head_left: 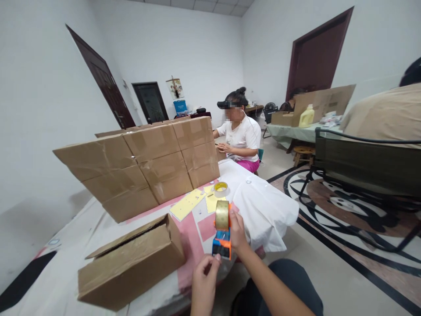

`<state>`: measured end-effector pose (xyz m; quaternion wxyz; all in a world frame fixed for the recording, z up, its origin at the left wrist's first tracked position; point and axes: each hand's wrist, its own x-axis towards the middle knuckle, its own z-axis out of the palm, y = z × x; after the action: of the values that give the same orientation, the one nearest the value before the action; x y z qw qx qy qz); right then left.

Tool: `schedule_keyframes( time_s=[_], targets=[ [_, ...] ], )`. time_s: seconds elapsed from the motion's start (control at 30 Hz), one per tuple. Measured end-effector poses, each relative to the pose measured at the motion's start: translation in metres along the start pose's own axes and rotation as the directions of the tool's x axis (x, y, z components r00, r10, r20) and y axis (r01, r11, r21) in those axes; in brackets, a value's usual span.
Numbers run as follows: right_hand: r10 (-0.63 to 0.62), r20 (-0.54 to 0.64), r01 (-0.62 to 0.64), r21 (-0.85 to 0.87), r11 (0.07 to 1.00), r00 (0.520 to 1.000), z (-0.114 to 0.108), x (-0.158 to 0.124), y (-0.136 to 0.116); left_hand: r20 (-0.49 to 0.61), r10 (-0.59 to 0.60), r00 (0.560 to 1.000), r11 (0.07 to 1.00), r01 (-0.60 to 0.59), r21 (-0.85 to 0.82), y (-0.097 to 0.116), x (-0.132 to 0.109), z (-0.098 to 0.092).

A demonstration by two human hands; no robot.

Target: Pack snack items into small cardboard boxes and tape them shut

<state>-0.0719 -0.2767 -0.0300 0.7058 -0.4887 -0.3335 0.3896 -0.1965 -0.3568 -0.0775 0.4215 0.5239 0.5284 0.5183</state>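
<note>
Tape dispenser [222, 235], one: right hand [237, 237] clasps it, left hand [204, 276] pinches its base; one loose tape roll [221, 188].

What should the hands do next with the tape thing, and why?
Probably pull the tape end free with the left hand: it touches the lower end of the tape dispenser that the right hand holds, and the cardboard box beside them has a lifted flap.

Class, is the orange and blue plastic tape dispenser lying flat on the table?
No, the right hand grips the orange and blue plastic tape dispenser upright, and the left hand touches its lower end.
</note>
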Motion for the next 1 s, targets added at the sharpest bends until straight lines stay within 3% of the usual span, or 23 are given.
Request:
schedule_keyframes(
  time_s=[0.1,0.37,0.73,1.0],
  targets=[
    [-0.014,-0.025,0.013,-0.013,1.000,1.000,0.000,-0.001,-0.001,-0.010,-0.013,1.000,1.000,0.013,-0.021,0.000,0.000,0.001],
    [0.016,0.039,-0.016,-0.004,1.000,0.999,0.002,-0.004,-0.012,-0.035,0.008,0.999,0.997,-0.011,-0.076,-0.010,-0.003,0.006],
    [0.010,0.004,-0.010,-0.018,1.000,1.000,-0.002,-0.001,-0.009,-0.057,0.054,0.997,0.996,-0.057,-0.061,-0.011,-0.003,0.007],
    [0.043,0.005,-0.043,0.010,0.999,0.999,-0.002,0.001,-0.006,0.029,-0.098,0.995,0.994,0.099,-0.037,-0.009,0.003,0.003]
  ],
)
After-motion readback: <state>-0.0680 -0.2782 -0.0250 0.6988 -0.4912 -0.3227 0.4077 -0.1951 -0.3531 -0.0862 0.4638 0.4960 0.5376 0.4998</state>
